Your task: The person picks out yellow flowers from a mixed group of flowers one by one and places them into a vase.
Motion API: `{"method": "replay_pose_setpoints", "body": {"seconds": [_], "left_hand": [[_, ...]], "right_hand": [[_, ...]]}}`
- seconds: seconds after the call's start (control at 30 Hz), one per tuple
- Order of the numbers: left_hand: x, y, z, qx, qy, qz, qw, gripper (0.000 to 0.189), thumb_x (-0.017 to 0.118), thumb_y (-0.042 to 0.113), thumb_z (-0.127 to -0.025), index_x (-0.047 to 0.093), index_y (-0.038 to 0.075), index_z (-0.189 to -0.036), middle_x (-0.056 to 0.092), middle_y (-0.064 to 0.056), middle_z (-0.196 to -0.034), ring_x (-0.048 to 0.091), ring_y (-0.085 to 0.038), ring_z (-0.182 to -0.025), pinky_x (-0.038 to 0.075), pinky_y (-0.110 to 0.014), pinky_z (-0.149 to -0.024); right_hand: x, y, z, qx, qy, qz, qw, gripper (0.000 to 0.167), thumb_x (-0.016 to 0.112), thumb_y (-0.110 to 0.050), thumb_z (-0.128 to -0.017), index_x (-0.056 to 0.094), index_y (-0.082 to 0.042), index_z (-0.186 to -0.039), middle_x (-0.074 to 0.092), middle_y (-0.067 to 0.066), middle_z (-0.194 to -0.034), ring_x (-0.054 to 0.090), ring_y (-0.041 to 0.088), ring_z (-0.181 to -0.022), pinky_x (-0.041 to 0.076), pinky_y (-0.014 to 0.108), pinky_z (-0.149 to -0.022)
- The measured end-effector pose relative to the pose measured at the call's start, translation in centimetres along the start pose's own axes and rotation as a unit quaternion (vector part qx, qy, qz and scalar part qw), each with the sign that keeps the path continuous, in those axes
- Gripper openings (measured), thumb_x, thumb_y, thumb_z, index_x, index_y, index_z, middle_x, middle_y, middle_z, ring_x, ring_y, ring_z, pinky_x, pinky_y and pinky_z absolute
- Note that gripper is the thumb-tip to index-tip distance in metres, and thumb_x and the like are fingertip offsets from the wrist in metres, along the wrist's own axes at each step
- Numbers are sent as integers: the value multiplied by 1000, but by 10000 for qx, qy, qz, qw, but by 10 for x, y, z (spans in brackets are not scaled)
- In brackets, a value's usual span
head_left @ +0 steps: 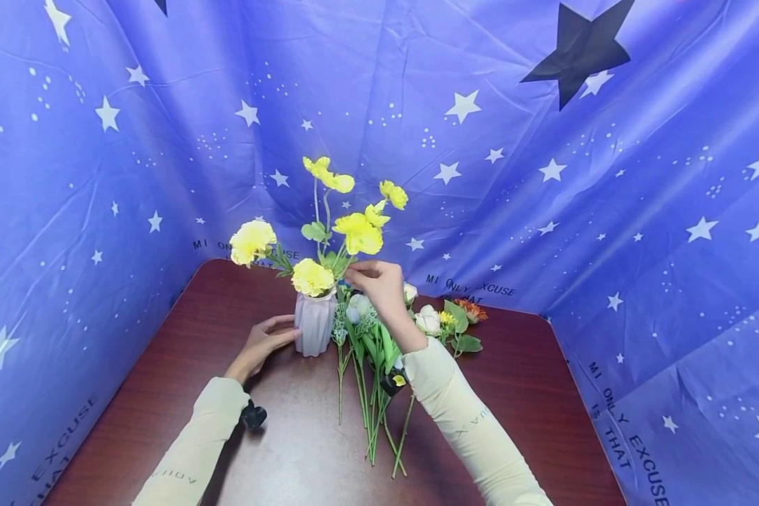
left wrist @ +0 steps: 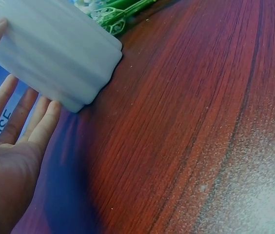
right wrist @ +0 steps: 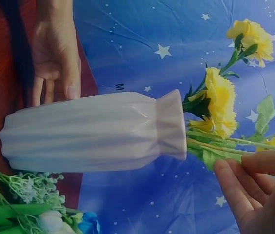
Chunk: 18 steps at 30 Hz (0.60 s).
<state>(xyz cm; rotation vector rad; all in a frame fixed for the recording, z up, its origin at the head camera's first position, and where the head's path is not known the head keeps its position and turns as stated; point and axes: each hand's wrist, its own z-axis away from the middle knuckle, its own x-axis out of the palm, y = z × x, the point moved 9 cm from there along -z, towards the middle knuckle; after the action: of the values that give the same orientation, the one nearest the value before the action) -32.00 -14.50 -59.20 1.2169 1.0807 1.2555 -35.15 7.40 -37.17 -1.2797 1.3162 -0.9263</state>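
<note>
A pale ribbed vase stands upright on the table with yellow flowers in its mouth. Against its left side rests my left hand, the thumb on the wall and the fingers fairly straight in the left wrist view. At the vase's mouth my right hand pinches the green stem of a yellow flower between thumb and fingers. Ruffled yellow carnations lean out low to the front and left. Taller yellow blooms rise above them. Inside the vase the stem ends are hidden.
Right of the vase, loose flowers lie on the brown table: green stems, white roses and an orange flower. The right forearm passes over part of them. A blue star-printed cloth hangs behind and at both sides.
</note>
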Motion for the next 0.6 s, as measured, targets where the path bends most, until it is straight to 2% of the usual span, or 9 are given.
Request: {"method": "replay_pose_setpoints", "body": {"seconds": [0.27, 0.5, 0.6], "left_hand": [[0, 1, -1, 5, 9, -66, 10000, 62, 79, 21, -91, 54, -2, -143, 64, -25, -135, 69, -2, -101, 57, -19, -91], [-1, 2, -1, -40, 30, -142, 9999, 62, 78, 21, -91, 53, -2, -143, 65, -23, -134, 68, 0, -100, 56, -17, -90], [-1, 0, -1, -51, 6, -122, 9999, 62, 78, 20, -92, 53, -2, -144, 63, -26, -135, 69, 1, -99, 56, -17, -90]], "right_hand": [[-18, -6, 0, 136, -65, 78, 9999, 17, 75, -3, -89, 76, 7, -103, 77, 22, -94, 72, 9, -69, 65, 39, -80], [-43, -15, 2, 272, -82, 113, 9995, 19, 76, -3, -90, 75, 7, -105, 78, 20, -94, 76, 16, -74, 65, 35, -79], [-55, -18, 4, 268, -84, 175, 9995, 20, 76, -4, -90, 74, 8, -106, 77, 21, -96, 76, 17, -77, 64, 36, -83]]}}
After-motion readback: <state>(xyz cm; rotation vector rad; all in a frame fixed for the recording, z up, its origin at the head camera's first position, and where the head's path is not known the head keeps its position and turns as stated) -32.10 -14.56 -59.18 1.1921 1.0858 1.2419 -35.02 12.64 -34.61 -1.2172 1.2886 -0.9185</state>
